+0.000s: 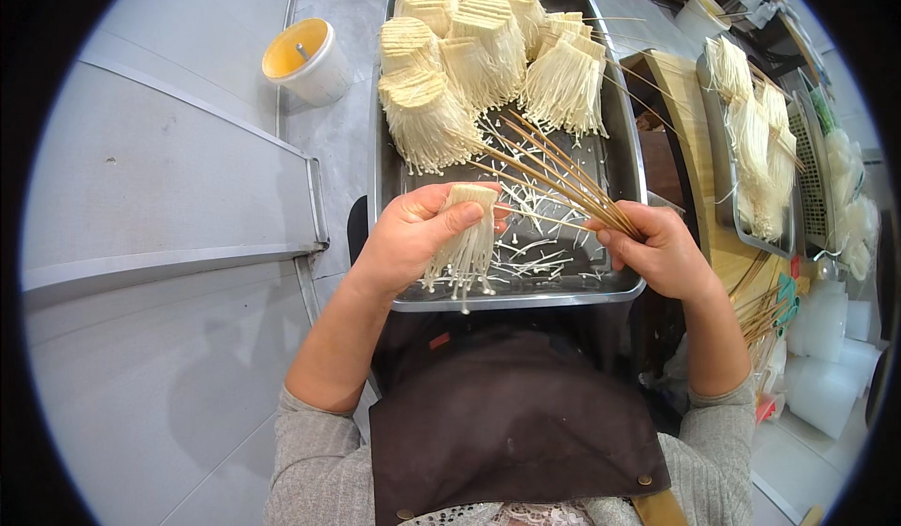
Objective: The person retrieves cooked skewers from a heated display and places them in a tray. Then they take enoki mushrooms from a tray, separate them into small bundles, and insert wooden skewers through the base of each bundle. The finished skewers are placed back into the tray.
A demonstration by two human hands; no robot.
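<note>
My left hand (415, 227) pinches a small flat bunch of enoki mushrooms (461, 244), its cut base up and its caps hanging down. In my right hand (654, 248) is a fan of several bamboo skewers (563, 177), pointing up and left. One separate skewer (542, 216) runs from my right fingertips to the side of the bunch near its base; whether its tip has pierced it I cannot tell. Below both hands lies a deep metal tray (514, 302). Large enoki clumps (426, 121) fill its far end, and loose stems (528, 251) litter its floor.
Some skewered enoki (566, 68) rests at the tray's far right, skewers jutting over the rim. Rightward, a wooden table (725, 237) bears another tray of enoki (757, 167), spare skewers (760, 315) and plastic tubs (820, 385). A white bucket (317, 68) stands at left, near a grey panel (162, 174).
</note>
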